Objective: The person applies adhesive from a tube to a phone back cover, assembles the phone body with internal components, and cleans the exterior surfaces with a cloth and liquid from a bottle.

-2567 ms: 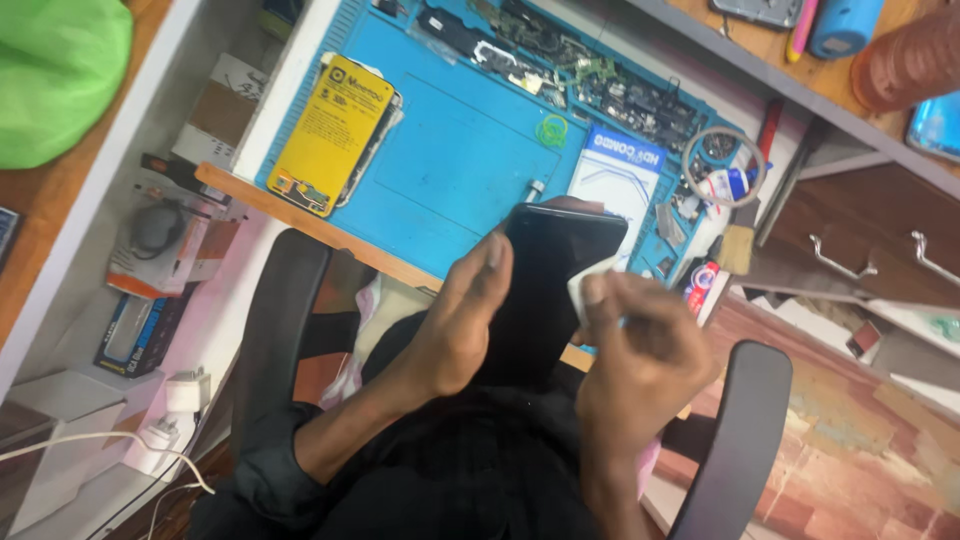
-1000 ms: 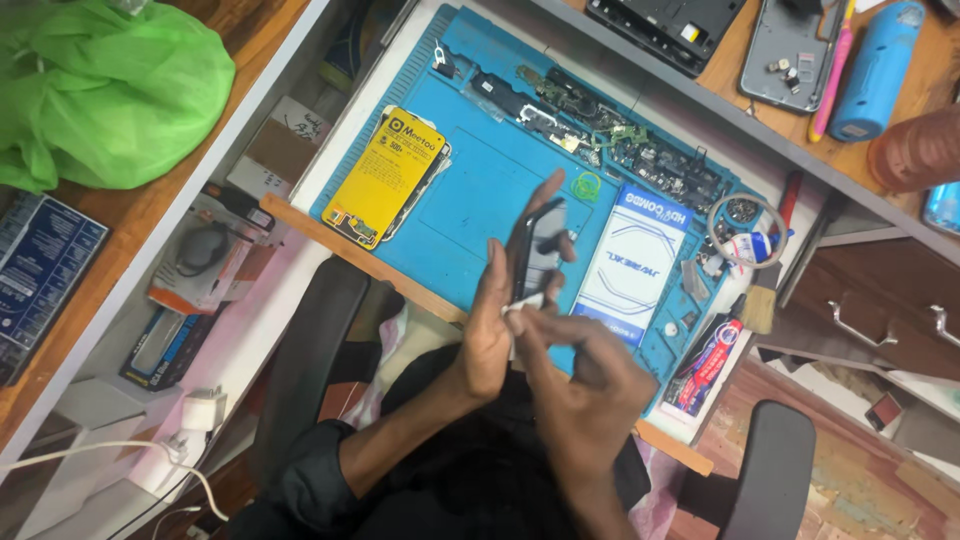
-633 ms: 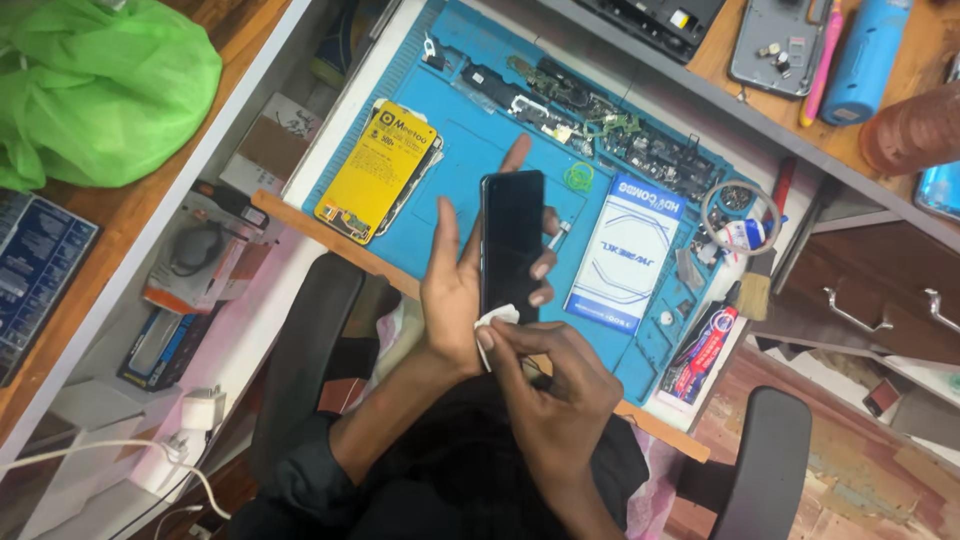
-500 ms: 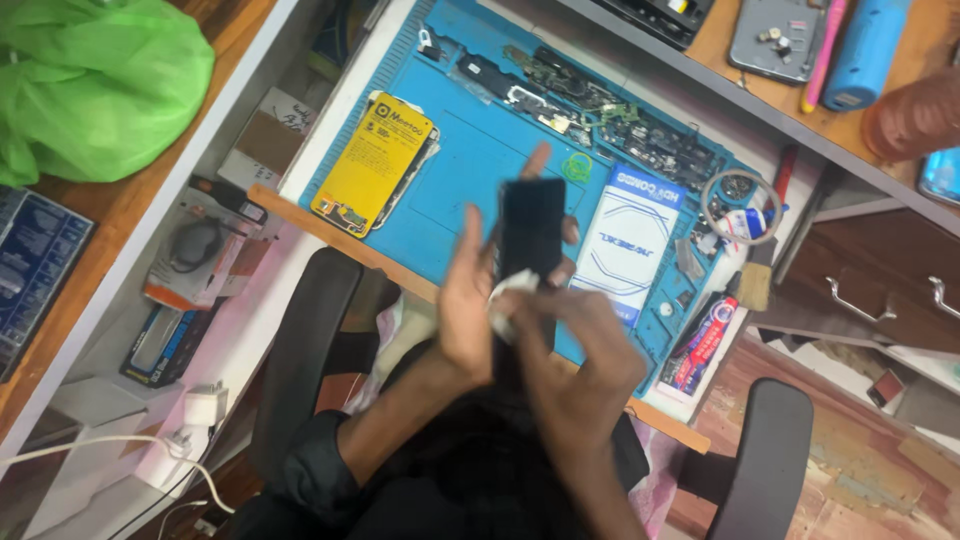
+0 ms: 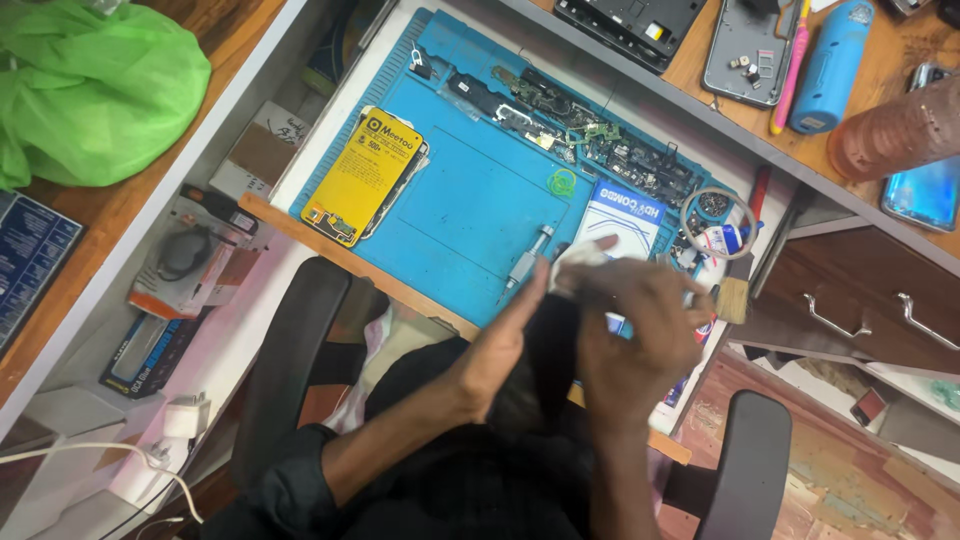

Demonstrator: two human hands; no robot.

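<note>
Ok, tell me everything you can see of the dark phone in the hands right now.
The dark phone is a thin, flat black slab, seen mostly edge-on and blurred, so no screen detail shows. It is held above the near edge of the blue work mat, over the person's lap. The left hand braces it from the left side. The right hand covers its right and upper part, with the fingers pressing a small white wipe at its top end. Its lower end is lost against dark clothing.
</note>
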